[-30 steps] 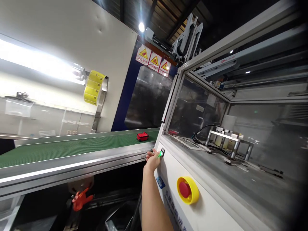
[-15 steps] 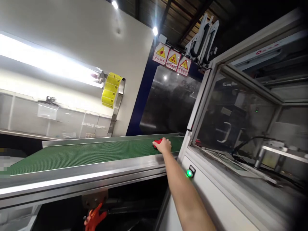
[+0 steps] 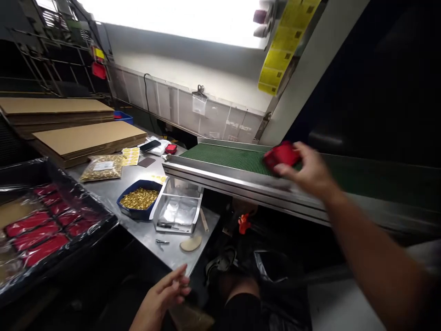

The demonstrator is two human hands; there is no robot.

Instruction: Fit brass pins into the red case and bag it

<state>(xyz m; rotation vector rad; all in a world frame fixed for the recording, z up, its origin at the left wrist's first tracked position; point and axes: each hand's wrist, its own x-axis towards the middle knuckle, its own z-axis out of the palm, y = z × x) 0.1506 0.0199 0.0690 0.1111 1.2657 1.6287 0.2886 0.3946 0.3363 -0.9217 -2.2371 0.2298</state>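
My right hand grips a red plastic part between thumb and fingers, just over the green conveyor belt. Motion blurs the part, so its exact kind does not show. Low in the view, my left hand is held in front of the metal table, fingers stretched out and holding nothing. Closest to it on the tabletop are a pale curved piece and small nippers. A blue bin of brass inserts stands further back, beside a clear-fronted tray.
At left, a black-lined box holds several bagged red parts. Cardboard sheets are stacked behind it. A bag of brass pieces, a phone and another red part lie on the table. The conveyor's metal rail runs across the middle.
My right hand has lifted the red part off the belt and drawn it nearer. The view has swung left and down, bringing the table, the box and my left hand into sight.
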